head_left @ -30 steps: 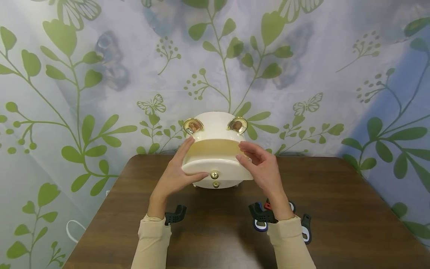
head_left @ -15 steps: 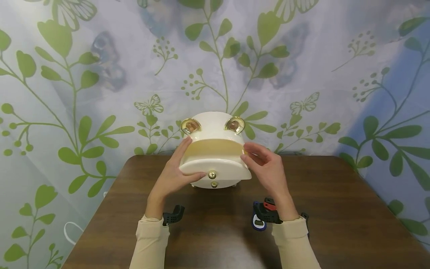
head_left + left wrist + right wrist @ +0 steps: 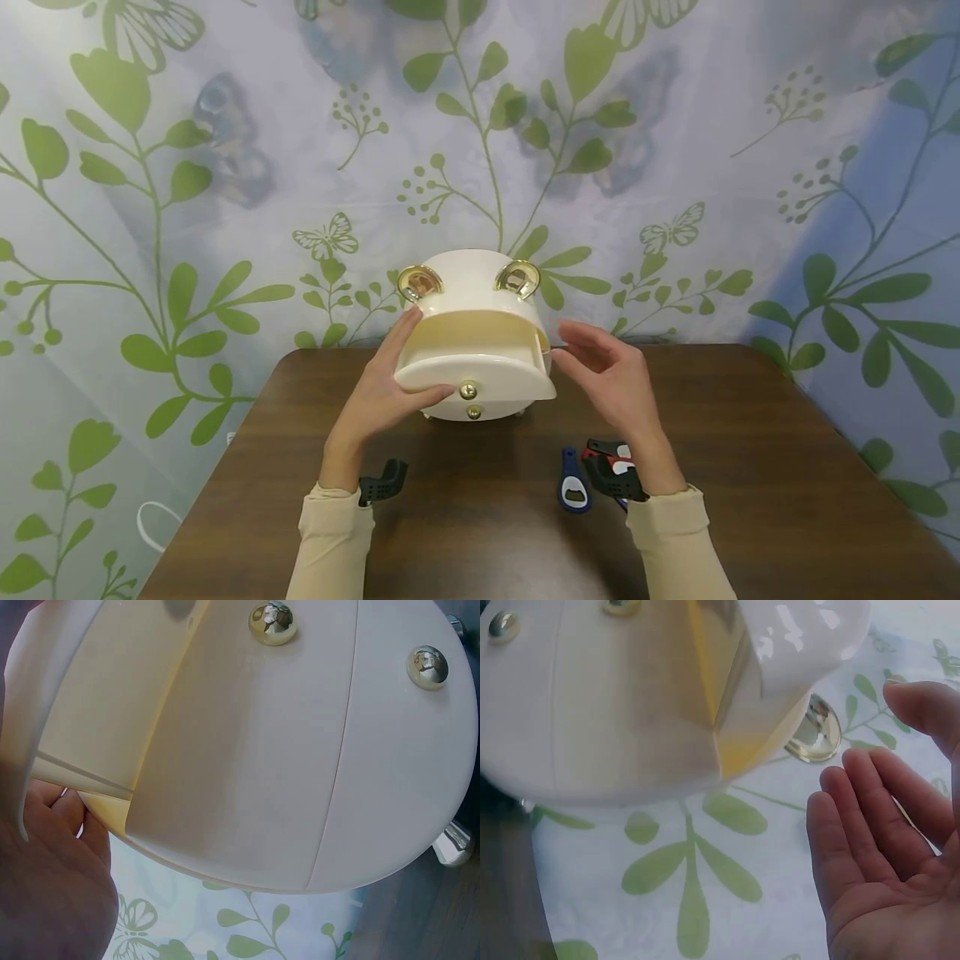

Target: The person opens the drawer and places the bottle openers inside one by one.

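Observation:
A rounded white chest (image 3: 468, 279) with gold ear-like rings stands at the back of the table. Its upper drawer (image 3: 498, 375) is pulled out, and nothing shows inside the visible part. My left hand (image 3: 378, 396) lies along the drawer's left end, fingers stretched to the side and thumb spread before the front, near the gold knob (image 3: 468, 390). In the left wrist view, fingertips (image 3: 71, 802) meet the drawer's side wall. My right hand (image 3: 611, 379) hovers just right of the drawer, holding nothing; the right wrist view shows its loosely bent fingers (image 3: 862, 825) apart from the chest.
Several bottle openers lie under my right wrist on the brown table (image 3: 465, 517): a blue one (image 3: 570, 467) in plain sight, red and black ones partly hidden by the wrist mount (image 3: 615, 479). A leaf-patterned curtain (image 3: 262, 233) hangs right behind the table.
My right hand has drawn back to the right, off the drawer's right end. The left hand keeps its place at the drawer, which looks equally far out.

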`<state>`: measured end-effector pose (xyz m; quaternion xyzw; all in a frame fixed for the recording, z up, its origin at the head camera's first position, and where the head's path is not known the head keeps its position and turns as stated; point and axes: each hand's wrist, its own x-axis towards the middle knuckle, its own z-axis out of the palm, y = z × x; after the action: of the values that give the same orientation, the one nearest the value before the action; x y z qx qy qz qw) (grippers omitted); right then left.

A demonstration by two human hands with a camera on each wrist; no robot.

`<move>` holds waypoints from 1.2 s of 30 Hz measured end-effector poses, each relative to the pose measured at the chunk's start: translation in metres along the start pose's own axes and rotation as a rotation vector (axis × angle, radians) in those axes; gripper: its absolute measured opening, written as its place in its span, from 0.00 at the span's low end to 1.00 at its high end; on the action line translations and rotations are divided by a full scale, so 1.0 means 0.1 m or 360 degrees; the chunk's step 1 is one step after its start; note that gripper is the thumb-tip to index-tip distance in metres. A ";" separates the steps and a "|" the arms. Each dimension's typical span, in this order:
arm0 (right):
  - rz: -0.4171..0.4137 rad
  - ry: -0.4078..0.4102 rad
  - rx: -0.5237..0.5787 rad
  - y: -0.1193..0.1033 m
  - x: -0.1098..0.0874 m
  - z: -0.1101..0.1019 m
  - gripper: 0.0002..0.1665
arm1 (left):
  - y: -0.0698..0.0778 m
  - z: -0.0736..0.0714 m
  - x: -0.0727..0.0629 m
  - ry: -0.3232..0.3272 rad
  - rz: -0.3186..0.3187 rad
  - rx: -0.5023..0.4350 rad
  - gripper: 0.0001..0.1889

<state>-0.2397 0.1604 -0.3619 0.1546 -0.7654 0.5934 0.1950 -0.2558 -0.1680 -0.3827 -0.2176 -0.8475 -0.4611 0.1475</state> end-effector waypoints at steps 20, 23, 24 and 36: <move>0.0000 -0.0007 -0.0408 0.20 -0.11 -0.32 0.24 | -0.01 0.00 -0.01 -0.0011 -0.0019 -0.0033 0.58; 0.0015 -0.0020 -0.0472 0.23 -0.13 -0.36 0.25 | 0.00 -0.01 -0.01 -0.0012 -0.0018 -0.0043 0.58; 0.0018 -0.0026 -0.0497 0.23 -0.13 -0.37 0.25 | 0.00 -0.01 -0.01 -0.0012 -0.0018 -0.0044 0.58; 0.0023 -0.0096 -0.0656 0.33 -0.21 -0.44 0.25 | 0.00 0.00 -0.01 -0.0021 -0.0011 -0.0055 0.58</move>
<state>-0.2320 0.2116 -0.3902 0.1238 -0.8773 0.4208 0.1951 -0.2545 -0.1686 -0.3832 -0.2204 -0.8411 -0.4748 0.1365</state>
